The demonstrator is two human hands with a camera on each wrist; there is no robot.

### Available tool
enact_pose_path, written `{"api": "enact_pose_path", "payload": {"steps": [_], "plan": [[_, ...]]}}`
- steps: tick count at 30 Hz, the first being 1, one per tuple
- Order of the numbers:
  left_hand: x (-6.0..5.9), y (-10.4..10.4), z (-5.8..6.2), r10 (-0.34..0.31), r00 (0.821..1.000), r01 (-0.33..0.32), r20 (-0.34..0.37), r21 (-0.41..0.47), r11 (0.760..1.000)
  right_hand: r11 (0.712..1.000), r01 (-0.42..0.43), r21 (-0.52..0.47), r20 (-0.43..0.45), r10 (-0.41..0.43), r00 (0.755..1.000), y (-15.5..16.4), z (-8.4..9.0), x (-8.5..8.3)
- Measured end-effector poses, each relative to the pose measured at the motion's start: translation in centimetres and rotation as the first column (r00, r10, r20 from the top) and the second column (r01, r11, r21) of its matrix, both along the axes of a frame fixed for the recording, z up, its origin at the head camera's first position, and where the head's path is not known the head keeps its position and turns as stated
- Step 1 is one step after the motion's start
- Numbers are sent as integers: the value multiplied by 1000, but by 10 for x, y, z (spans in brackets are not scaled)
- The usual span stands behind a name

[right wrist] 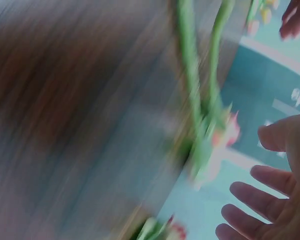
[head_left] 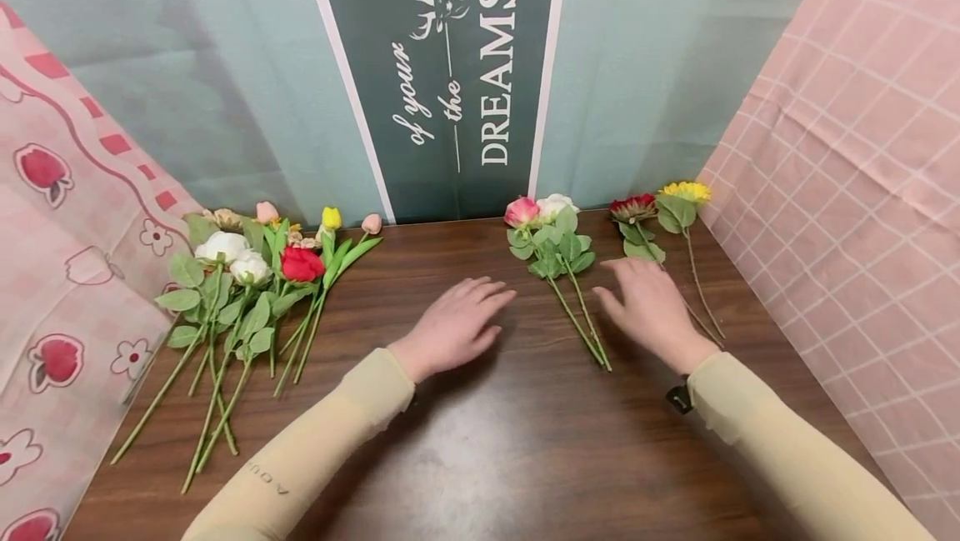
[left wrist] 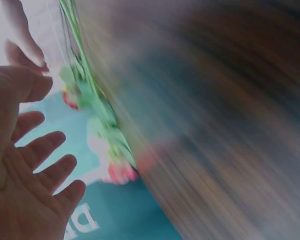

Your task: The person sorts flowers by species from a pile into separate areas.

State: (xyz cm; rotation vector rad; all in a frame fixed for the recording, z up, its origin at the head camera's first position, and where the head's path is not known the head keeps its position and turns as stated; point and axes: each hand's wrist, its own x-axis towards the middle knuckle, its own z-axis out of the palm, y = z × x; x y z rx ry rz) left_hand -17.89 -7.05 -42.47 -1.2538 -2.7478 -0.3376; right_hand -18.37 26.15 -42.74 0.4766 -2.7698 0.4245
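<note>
Both hands hover over a dark wooden table (head_left: 480, 441) with straight, spread fingers and hold nothing. My left hand (head_left: 457, 320) is just left of a pink rose (head_left: 522, 211) and a white rose (head_left: 557, 206) that lie together with crossed stems (head_left: 581, 320). My right hand (head_left: 651, 303) is just right of those stems, over the stem of a red flower (head_left: 632, 207) next to a yellow sunflower (head_left: 685, 191). In the blurred left wrist view the left hand (left wrist: 25, 165) shows an open palm beside the pink rose (left wrist: 121, 172). The right wrist view shows the right hand (right wrist: 270, 200) with straight fingers.
A pile of several artificial flowers (head_left: 247, 274) lies at the table's left, with a red rose (head_left: 302, 264) and white blooms. A teal backdrop with a "DREAMS" banner (head_left: 450, 74) stands behind. Patterned pink cloths hang at the left (head_left: 60, 274) and right (head_left: 862, 191).
</note>
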Motion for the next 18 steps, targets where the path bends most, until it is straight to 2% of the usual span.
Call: {"api": "enact_pose_path", "payload": {"steps": [3,6,8,10,12,13,18], "plan": [[-4,-34,1,98,995,-98,-11,21,995,996,-85,-2,11,85,996,-27,-2,4],[-8,-73,4,196,980,-195,-39,37,980,989,-149,-4,50,149,988,-55,-2,10],[-11,-103,7,261,964,-257,-58,64,964,980,-197,-10,77,198,977,-75,-2,17],[-12,-135,12,346,937,-340,-53,91,936,968,-253,-11,95,252,963,-95,-2,24],[-14,-168,16,436,898,-427,-57,125,895,947,-320,-13,99,320,942,-115,-4,32],[-15,-185,18,484,873,-473,-60,144,869,935,-354,-11,101,354,930,-126,-5,35],[-12,-265,22,701,713,-689,-17,170,705,874,-485,12,140,479,867,-176,-10,45]]}}
